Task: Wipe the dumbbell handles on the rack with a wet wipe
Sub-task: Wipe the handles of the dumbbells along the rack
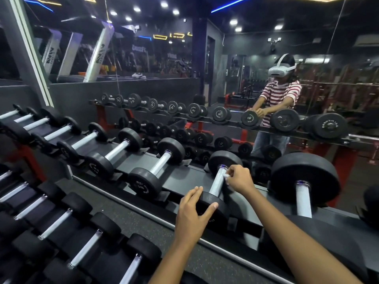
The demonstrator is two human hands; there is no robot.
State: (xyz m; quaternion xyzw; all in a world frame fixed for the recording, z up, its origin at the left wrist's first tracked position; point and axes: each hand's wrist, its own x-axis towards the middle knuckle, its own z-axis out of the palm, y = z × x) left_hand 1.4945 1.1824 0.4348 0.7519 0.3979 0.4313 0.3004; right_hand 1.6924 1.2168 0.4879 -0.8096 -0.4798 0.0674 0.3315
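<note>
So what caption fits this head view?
Left hand steadies a racked dumbbell while right hand rubs its handle with a wipe.

Dark gym, mirror wall (246, 58), speckled grey floor (143, 220), ceiling spotlights (164, 4), blue strip lights (229, 4)
</note>
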